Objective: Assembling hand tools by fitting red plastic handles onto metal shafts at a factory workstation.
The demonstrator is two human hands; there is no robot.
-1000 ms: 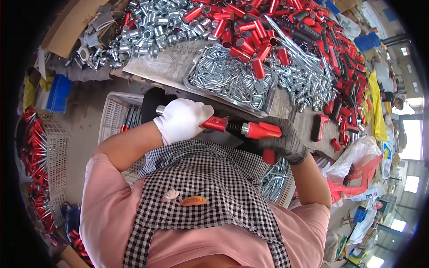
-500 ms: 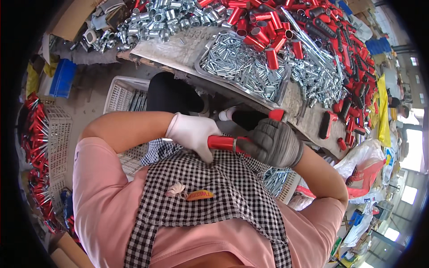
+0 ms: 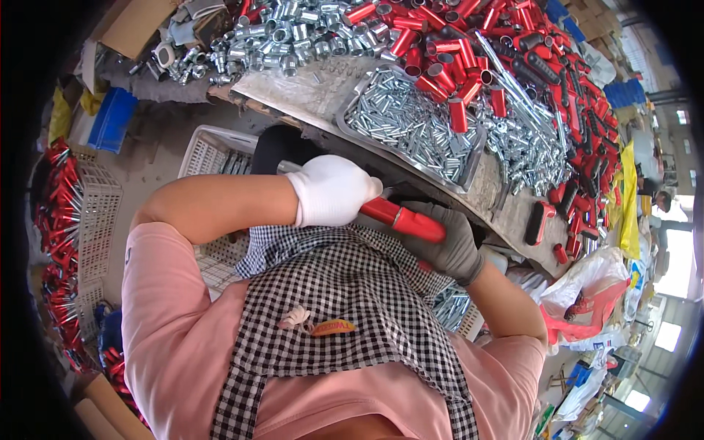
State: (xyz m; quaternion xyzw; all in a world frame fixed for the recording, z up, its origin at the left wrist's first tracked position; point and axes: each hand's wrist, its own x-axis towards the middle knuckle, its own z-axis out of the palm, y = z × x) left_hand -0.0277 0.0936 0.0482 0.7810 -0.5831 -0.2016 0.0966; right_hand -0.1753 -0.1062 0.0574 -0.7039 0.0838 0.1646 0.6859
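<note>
My left hand [image 3: 336, 191], in a white glove, is wrapped round a red metal tube joined to a red tool handle [image 3: 419, 225]. A silvery round end [image 3: 288, 168] sticks out on the left side of that glove. My right hand [image 3: 453, 251], in a grey glove, grips the handle end from behind and below. The joined piece lies slantwise in front of my checked apron [image 3: 330, 293], its right end lower. Fingers of both hands partly hide it.
On the bench beyond stand a metal tray [image 3: 345, 117] of small steel pins, loose silvery fittings [image 3: 293, 40], red tubes [image 3: 440, 73] and red-and-black grips [image 3: 540, 222]. A white plastic crate [image 3: 202, 150] is under the bench edge. Another crate [image 3: 99, 220] at left adjoins piled red tools [image 3: 60, 235].
Both hands have moved farther from my body with the red piece, which now slants down rightward. The right hand has turned, showing more of the handle. A silvery end now shows by the left glove.
</note>
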